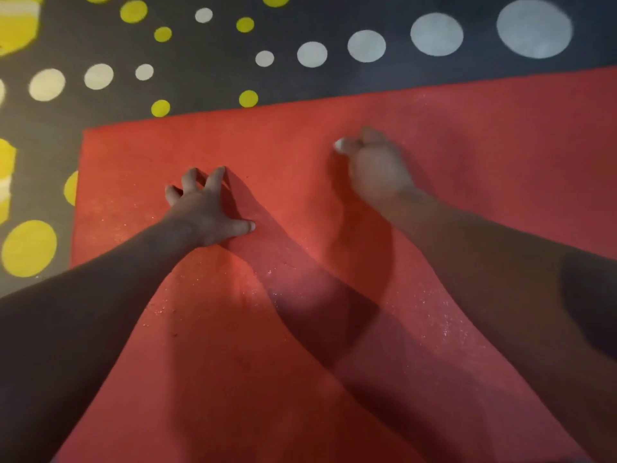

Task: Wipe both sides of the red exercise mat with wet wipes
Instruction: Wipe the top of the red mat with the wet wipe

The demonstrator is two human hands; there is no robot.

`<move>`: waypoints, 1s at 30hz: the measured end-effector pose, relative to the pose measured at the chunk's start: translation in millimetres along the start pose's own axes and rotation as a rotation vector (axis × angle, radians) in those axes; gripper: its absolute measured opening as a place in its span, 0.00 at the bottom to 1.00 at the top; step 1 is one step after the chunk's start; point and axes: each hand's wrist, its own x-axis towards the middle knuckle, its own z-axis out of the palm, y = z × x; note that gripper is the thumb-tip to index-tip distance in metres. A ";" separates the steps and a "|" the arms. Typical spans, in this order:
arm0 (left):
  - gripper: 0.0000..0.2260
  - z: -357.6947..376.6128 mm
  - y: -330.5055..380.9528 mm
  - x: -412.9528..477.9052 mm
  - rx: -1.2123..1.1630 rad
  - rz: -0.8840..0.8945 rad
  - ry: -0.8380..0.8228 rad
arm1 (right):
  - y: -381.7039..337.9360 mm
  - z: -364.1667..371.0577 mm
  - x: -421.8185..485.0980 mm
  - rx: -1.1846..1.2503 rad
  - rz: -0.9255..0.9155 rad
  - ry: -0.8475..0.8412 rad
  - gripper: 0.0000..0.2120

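Red exercise mat (467,135) laid flat on dotted floor (207,81), corner at 10 o'clock. Left hand (207,212) splayed, pressed on mat. Right hand (377,168), at 2 o'clock, blurred; grip cannot be told. Mat judged light, floppy; best taken at an edge.

Setting: indoors at floor level, most likely a room in a home; which room cannot be told. Evidence: a dark grey rug (207,85) covers all the ground in view; it is printed with round yellow dots (29,248) and pale dots (534,27) of graded sizes, a decorative household pattern; a red exercise mat (467,128) lies flat on the rug; light dim and warm, with hard-edged shadows, as from a lamp.
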 end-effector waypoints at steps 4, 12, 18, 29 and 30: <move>0.55 0.0 -0.4 3.7 0.008 -0.010 -0.030 | -16.1 6.1 20.3 0.002 0.300 0.073 0.18; 0.54 -5.0 7.1 4.9 0.017 -0.037 -0.060 | -48.8 12.2 9.5 0.091 -0.263 -0.140 0.16; 0.56 -0.5 5.5 12.3 0.041 -0.023 -0.072 | -6.6 5.6 38.9 -0.008 0.388 0.131 0.18; 0.57 -1.3 3.3 12.6 0.047 -0.019 -0.106 | 11.3 1.2 43.8 -0.050 0.199 0.029 0.18; 0.57 -3.1 4.2 11.7 0.046 -0.011 -0.104 | 15.4 2.2 49.3 -0.069 0.340 0.060 0.17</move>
